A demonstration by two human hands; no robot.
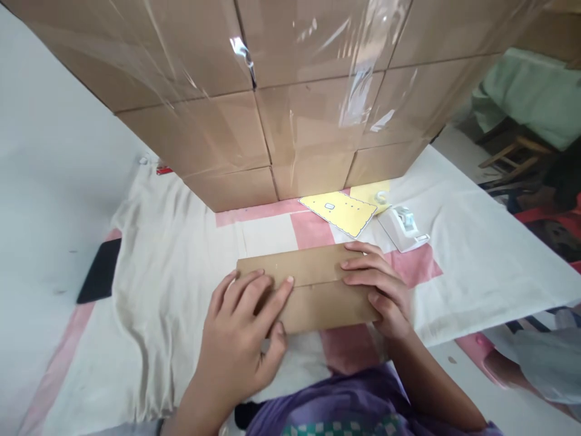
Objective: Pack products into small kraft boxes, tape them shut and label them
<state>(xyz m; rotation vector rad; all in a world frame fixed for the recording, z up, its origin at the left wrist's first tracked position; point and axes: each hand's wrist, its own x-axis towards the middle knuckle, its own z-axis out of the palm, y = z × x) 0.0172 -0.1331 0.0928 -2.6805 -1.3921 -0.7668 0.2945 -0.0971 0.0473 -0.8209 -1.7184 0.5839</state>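
A small brown cardboard box [313, 297] lies on the cloth-covered table, a seam running along its upper face. My left hand [249, 321] holds its left end, fingers across the top and thumb near the front edge. Around the right end curls my right hand [384, 287], fingertips on the top and thumb near the side. How deep the box is I cannot tell. Just beyond my right hand stands a white tape dispenser [403, 229] with a roll of clear tape. Yellow cut-out sheets [340, 211] lie behind the box.
A tall stack of brown cartons [299, 121], wrapped in clear tape, rises at the back of the table. On the left a black flat object [100, 272] rests by the wall. The cloth [154, 272] is wrinkled there. A wooden stool [521, 154] stands at far right.
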